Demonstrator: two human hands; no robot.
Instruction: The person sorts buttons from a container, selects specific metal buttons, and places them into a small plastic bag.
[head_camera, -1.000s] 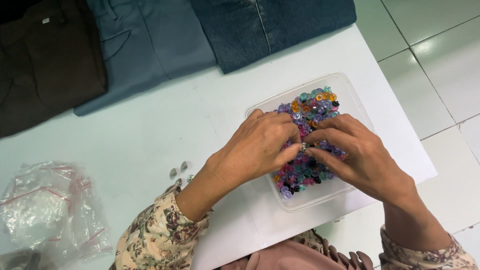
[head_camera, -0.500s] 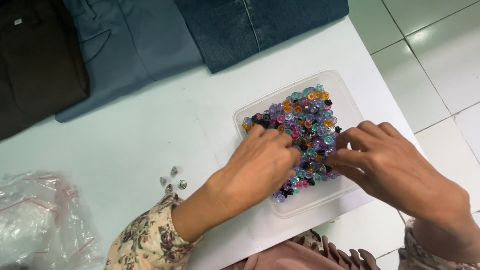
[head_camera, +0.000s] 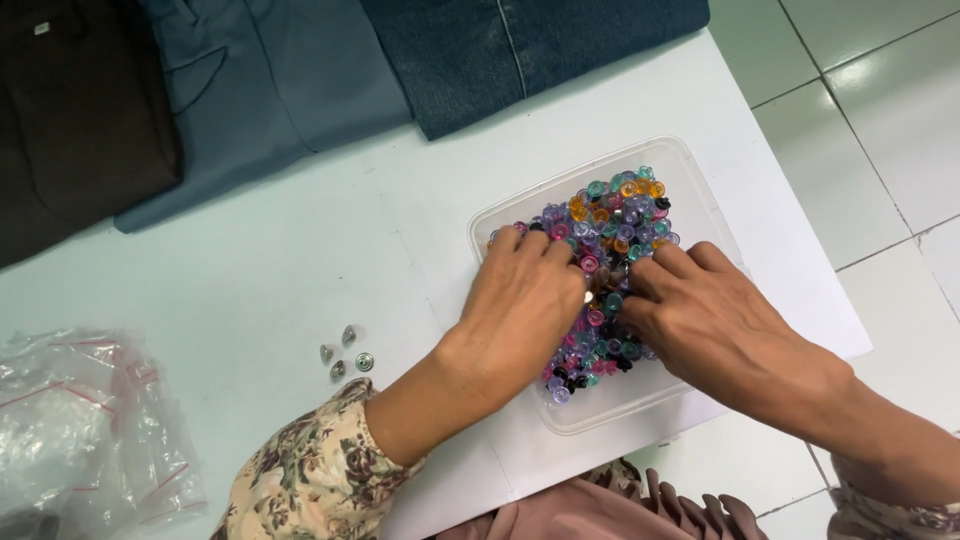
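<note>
A clear plastic tray (head_camera: 700, 190) sits on the white table (head_camera: 300, 270), filled with several small coloured buttons (head_camera: 610, 215) in purple, teal, orange and pink. My left hand (head_camera: 520, 305) lies palm down on the button heap, fingers curled into it. My right hand (head_camera: 715, 320) rests on the heap from the right, fingertips digging among the buttons near the left hand's fingers. Whether either hand pinches a button is hidden by the fingers.
Several small silver metal studs (head_camera: 345, 358) lie left of my left forearm. Clear zip bags (head_camera: 80, 420) are heaped at the lower left. Folded jeans (head_camera: 520, 50), a blue garment (head_camera: 270, 90) and a dark garment (head_camera: 80, 110) line the far edge. Tiled floor (head_camera: 870, 120) lies right.
Both hands have spread slightly apart and shifted lower in the tray, uncovering more of the buttons at the far end. The view has shifted a little.
</note>
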